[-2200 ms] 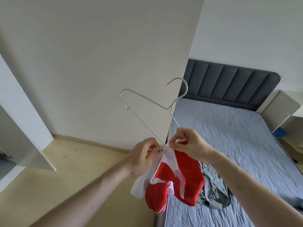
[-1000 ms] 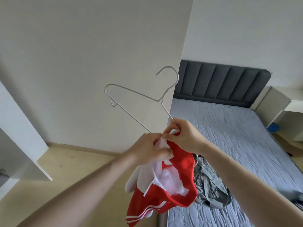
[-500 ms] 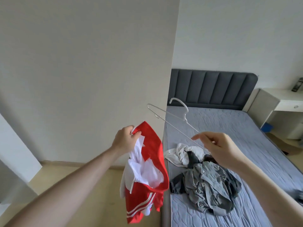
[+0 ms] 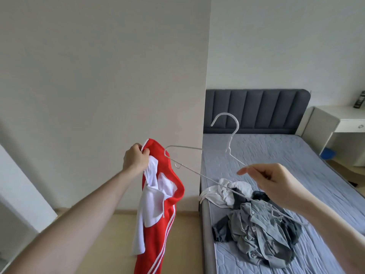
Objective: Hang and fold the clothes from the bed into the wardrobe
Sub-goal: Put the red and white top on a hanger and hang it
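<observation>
The left hand [image 4: 135, 159] pinches the red garment [image 4: 158, 204] by its top, hanging off the bed's [image 4: 296, 155] left edge. The right hand [image 4: 276, 184] pinches the hanger [image 4: 199, 174], whose long axis points its free end leftward at the garment's opening.

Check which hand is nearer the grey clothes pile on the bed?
Right. The right hand holds the white hanger just above the grey clothes pile on the bed. The left hand grips the red jacket over the floor, off the bed's side.
</observation>
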